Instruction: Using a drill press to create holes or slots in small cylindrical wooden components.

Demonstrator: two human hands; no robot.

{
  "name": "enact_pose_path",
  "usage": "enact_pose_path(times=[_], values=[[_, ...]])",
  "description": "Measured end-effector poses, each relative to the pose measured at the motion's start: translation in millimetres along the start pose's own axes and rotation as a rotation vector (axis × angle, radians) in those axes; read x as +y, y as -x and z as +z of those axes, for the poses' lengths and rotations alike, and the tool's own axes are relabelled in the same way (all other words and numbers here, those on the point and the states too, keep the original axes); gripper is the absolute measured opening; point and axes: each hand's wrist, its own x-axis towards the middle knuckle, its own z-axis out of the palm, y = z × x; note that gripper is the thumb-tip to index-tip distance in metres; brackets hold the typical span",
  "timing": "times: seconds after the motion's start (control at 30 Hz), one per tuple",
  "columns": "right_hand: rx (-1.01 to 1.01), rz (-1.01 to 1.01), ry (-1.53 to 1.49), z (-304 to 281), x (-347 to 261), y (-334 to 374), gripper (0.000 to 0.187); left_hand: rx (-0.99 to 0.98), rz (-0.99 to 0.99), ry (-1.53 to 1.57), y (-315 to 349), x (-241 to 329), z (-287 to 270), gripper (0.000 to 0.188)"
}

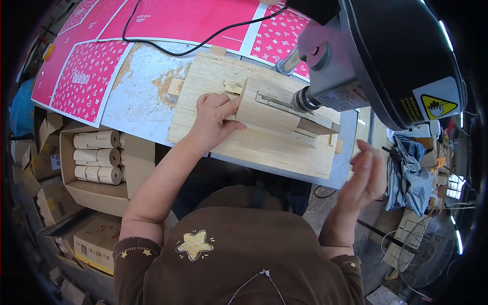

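Note:
My left hand [217,116] is closed on the left end of a pale wooden block [267,112] with a rounded side. Its thumb presses near the lower edge. The block rests among wooden strips on a light wooden board [213,76]. A narrow slotted metal piece [274,100] lies along the block's top. Just over its right part is the chuck [305,99] of a drill press [345,66]; the bit's tip is hard to make out. To the right of the board, my right hand [363,175] is raised in the air, fingers loosely curled and slightly blurred, with nothing visible in it.
A cardboard box [96,195] of turned wooden cylinders [97,157] stands at the left. Pink printed sheets [81,76] and a black cable [203,43] lie across the bench. Cloth [409,178] hangs at the right, near a fan [417,249].

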Motion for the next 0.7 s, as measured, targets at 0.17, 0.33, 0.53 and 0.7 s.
enact_pose_path(times=[0.17,0.33,0.53,0.7], values=[[0.049,-0.143,-0.004,46.2,46.8,14.8,0.016,0.020,0.030,0.000,-1.1,-2.0,3.1,0.052],[0.165,-0.343,0.038,28.4,45.6,8.7,0.015,0.020,0.029,-0.006,2.5,-4.8,4.1,0.059],[0.401,-0.274,0.062,-13.4,15.9,-112.5,0.020,0.035,0.034,-0.018,-0.8,9.1,12.5,0.060],[0.205,-0.473,0.408,-24.4,62.5,-169.0,0.014,-0.007,0.015,0.038,-11.8,24.0,32.2,0.061]])
